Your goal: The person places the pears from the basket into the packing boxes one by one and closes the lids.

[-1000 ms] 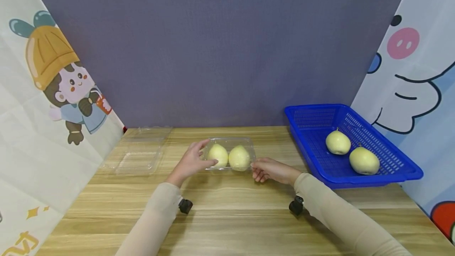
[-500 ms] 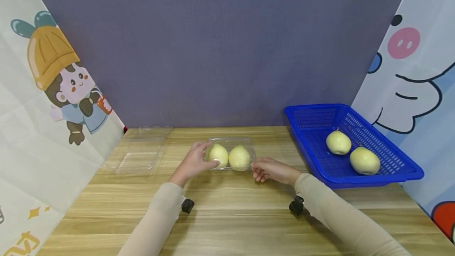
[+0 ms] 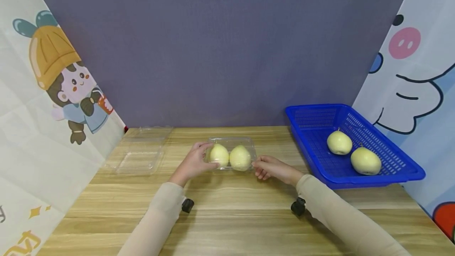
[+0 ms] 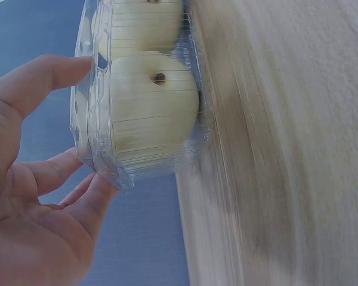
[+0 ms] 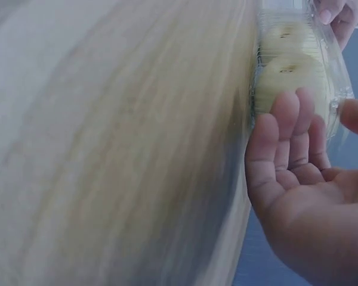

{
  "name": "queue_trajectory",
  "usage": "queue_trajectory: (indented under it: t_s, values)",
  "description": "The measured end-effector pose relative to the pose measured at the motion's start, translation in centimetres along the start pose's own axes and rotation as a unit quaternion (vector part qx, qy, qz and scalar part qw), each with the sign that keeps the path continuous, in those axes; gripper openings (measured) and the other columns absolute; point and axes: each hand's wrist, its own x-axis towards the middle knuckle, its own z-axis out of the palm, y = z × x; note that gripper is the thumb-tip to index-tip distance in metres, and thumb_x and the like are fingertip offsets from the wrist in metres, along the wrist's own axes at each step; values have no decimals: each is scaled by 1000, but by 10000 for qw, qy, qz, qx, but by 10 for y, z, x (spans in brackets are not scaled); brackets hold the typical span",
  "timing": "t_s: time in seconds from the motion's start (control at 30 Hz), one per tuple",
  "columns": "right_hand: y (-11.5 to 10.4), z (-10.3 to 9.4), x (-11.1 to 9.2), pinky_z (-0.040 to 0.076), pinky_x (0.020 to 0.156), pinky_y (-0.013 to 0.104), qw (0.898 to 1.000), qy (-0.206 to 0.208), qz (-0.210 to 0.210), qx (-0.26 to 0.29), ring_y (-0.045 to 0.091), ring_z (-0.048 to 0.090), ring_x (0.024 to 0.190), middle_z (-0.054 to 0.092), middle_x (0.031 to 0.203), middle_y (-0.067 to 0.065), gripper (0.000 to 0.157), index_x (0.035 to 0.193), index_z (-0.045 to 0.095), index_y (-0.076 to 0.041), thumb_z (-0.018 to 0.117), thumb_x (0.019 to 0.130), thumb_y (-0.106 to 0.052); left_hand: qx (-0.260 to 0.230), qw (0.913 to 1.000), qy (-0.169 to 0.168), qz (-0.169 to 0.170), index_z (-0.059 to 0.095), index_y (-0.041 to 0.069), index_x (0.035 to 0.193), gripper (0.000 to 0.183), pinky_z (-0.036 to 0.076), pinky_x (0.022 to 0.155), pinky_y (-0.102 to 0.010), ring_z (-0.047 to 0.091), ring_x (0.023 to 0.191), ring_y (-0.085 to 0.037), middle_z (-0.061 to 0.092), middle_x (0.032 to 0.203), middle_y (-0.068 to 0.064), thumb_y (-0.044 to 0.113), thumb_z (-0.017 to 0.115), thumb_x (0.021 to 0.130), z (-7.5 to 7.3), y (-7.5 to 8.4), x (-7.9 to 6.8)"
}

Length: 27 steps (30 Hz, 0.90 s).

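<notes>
A clear plastic clamshell box with two pale yellow pears inside sits on the table, its lid lying over the fruit. My left hand holds the box's left end; in the left wrist view its thumb lies on the lid rim and the fingertips touch a corner. At the right front corner my right hand pinches the rim. The right wrist view has the right thumb at the lid edge and the other fingers curled before the box wall.
A second clear plastic box lies open on the wooden table at the left. To the right stands a blue plastic basket with two pears. A grey-purple wall rises behind the table.
My left hand has shifted slightly right and closer around the box's end. The right hand has stayed at its corner, with hardly any movement. The pears and basket are unchanged.
</notes>
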Motion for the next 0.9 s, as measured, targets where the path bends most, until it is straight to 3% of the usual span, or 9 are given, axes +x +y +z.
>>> queue_trajectory:
  t_s: [0.2, 0.43, 0.63, 0.9]
  values:
    - [-1, 0, -1, 57, 75, 36, 9985, 225, -112, -496, 22, 62, 82, 62, 89, 10, 32, 107, 53, 1, 55, 102, -31, -15, 10000, 34, 78, 49, 2, 146, 79, 47, 105, -44, 51, 126, -40, 35, 149, -20, 22, 87, 80, 1, -2, 1]
    - [-7, 1, -4, 55, 73, 38, 9953, 576, -138, -769, 25, 63, 83, 64, 100, 16, 50, 133, 40, 6, 57, 101, -28, -31, 10000, 46, 76, 48, 2, 146, 79, 47, 106, -44, 51, 127, -39, 35, 149, -20, 21, 87, 80, 1, -2, 1]
    - [-10, 0, -5, 54, 74, 41, 9888, 988, -221, -1092, 29, 63, 90, 61, 111, 16, 55, 144, 38, 0, 57, 99, -25, -24, 10000, 52, 64, 48, 2, 146, 80, 46, 106, -43, 50, 128, -39, 35, 150, -20, 20, 87, 80, 1, -2, 2]
    - [-14, 3, -2, 51, 94, 48, 9689, 1606, -1058, -1559, 33, 57, 109, 57, 123, 20, 44, 138, 48, 4, 59, 100, -17, -46, 10000, 28, 10, 48, 3, 147, 79, 46, 107, -43, 49, 129, -38, 33, 151, -19, 20, 87, 81, 2, -3, 2]
